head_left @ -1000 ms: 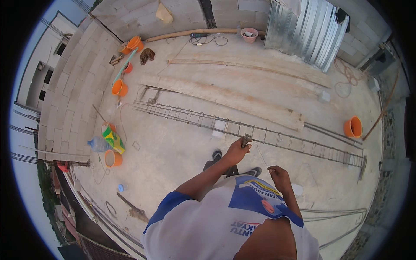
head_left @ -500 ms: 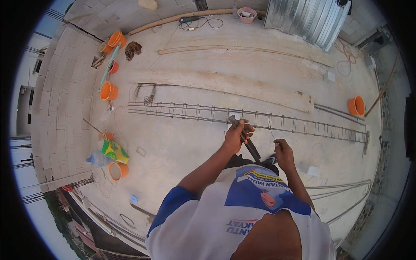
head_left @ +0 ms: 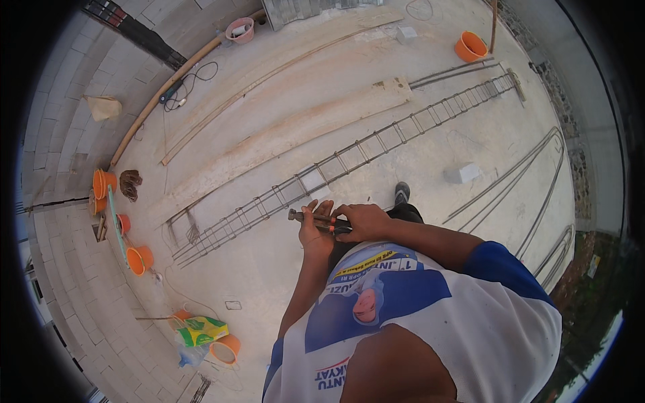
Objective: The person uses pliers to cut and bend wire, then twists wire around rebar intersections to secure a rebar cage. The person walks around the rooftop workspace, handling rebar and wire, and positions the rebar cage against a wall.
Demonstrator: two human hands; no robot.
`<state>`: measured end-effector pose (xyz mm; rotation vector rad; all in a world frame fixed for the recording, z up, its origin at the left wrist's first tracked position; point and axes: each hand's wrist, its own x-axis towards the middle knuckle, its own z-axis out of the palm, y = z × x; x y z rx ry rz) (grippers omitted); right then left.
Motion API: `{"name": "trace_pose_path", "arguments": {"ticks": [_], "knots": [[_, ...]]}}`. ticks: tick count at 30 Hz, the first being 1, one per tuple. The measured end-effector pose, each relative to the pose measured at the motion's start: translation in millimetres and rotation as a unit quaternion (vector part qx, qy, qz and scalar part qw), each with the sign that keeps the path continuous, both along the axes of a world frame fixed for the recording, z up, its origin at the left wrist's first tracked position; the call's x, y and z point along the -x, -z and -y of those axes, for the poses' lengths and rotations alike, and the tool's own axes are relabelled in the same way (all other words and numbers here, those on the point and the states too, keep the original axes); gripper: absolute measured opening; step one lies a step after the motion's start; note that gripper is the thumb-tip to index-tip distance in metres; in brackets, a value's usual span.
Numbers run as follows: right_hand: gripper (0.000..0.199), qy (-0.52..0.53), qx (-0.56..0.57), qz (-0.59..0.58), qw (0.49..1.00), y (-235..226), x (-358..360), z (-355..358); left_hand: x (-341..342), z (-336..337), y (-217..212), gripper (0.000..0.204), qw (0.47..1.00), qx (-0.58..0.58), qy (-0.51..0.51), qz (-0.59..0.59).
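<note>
Pincers (head_left: pixel 323 219) with a dark metal head and black-and-orange handles lie across in front of my chest. My left hand (head_left: pixel 313 232) is closed round them just behind the head. From the other side, my right hand (head_left: pixel 366 222) grips the handle ends with its fingers curled. Whether either hand also holds thin wire cannot be made out. Just beyond my hands, a long reinforcing-bar cage (head_left: pixel 363 152) runs slantwise from lower left to upper right. A pale block (head_left: pixel 313 180) sits under its middle, near the pincers' head.
Wooden planks (head_left: pixel 289 133) lie beyond the cage. Bent steel bars (head_left: pixel 517 181) and a white block (head_left: pixel 463 172) are at right. Orange buckets (head_left: pixel 140 260) stand along the left block wall; another bucket (head_left: pixel 471 46) is far right. A corded power tool (head_left: pixel 172 91) lies at the back.
The view has turned, so the cage now slants. My right hand has come from apart, holding a thin wire, onto the pincers' handles. The pincers have swung to lie nearly level.
</note>
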<state>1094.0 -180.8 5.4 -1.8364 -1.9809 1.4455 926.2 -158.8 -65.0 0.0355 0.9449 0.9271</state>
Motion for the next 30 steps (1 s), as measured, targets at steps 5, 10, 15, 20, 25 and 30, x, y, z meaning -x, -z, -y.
{"name": "trace_pose_path", "arguments": {"ticks": [5,10,15,20,25,30], "knots": [[0.059,0.010,0.058,-0.020,0.998,6,-70,10,-75,-5,-17,0.047,0.998,-0.014,0.050,-0.043],[0.057,0.141,0.113,-0.078,0.980,44,-196,43,-164,9,6,0.070,0.979,-0.035,0.200,-0.018],[0.061,0.429,0.094,-0.125,0.889,133,-378,85,-249,54,35,0.060,0.857,-0.010,0.414,-0.305],[0.062,0.685,0.129,-0.081,0.713,263,-547,120,-327,67,89,0.053,0.760,-0.010,0.513,-0.399],[0.056,0.809,0.077,-0.038,0.582,417,-666,148,-375,76,180,0.050,0.594,-0.174,0.621,-0.481],[0.067,0.848,0.103,-0.016,0.520,570,-738,161,-457,62,259,0.049,0.459,-0.306,0.668,-0.500]]}}
